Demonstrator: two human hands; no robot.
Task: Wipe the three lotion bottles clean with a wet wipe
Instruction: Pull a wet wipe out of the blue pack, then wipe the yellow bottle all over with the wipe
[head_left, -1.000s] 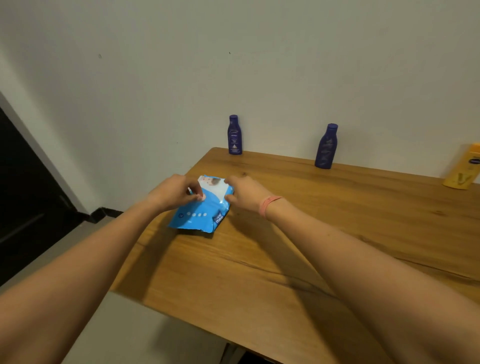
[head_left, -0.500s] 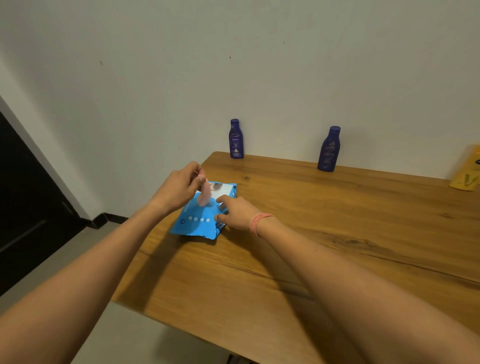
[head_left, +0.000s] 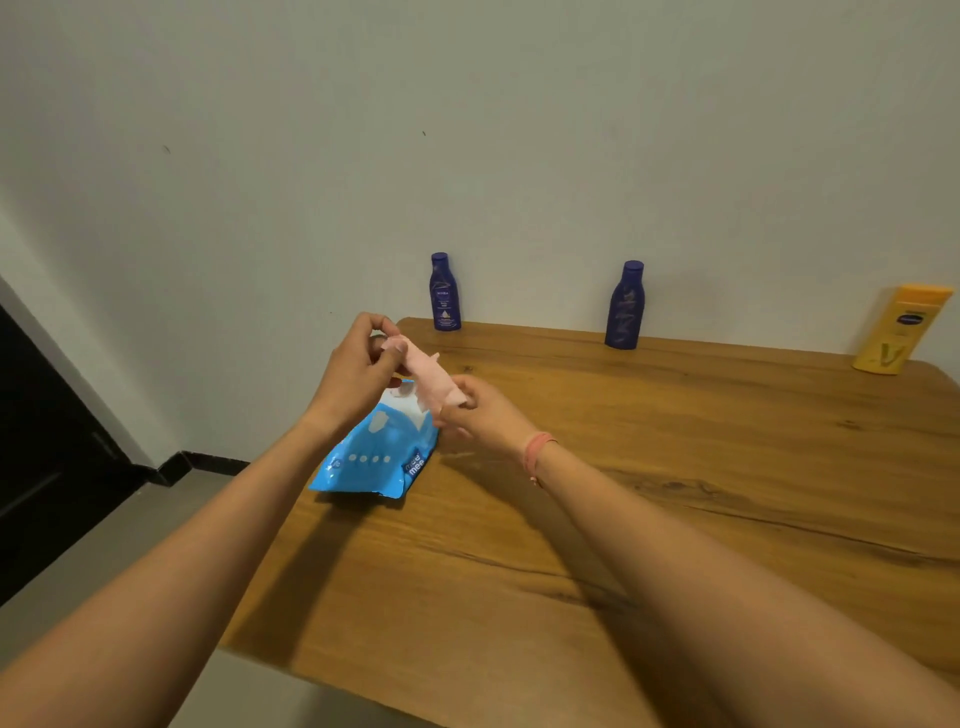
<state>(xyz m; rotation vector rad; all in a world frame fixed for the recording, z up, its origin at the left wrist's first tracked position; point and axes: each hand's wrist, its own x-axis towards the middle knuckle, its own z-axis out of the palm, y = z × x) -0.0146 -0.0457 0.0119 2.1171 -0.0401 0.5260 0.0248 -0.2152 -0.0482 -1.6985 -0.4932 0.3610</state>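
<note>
A blue wet-wipe pack lies near the table's left edge. Above it a pale pink wet wipe stretches between my hands. My left hand pinches its upper end, and my right hand pinches its lower end just above the pack. Three lotion bottles stand upright along the back edge by the wall: a dark blue bottle at the left, a second dark blue bottle in the middle, and a yellow bottle at the far right. All three are apart from my hands.
The wooden table ends close to the pack on the left, with grey floor below. A pale wall stands right behind the bottles. A dark doorway is at the far left.
My left hand rose from the pack, drawing the wipe out. My right hand left the pack's top and took hold of the wipe's lower end.
</note>
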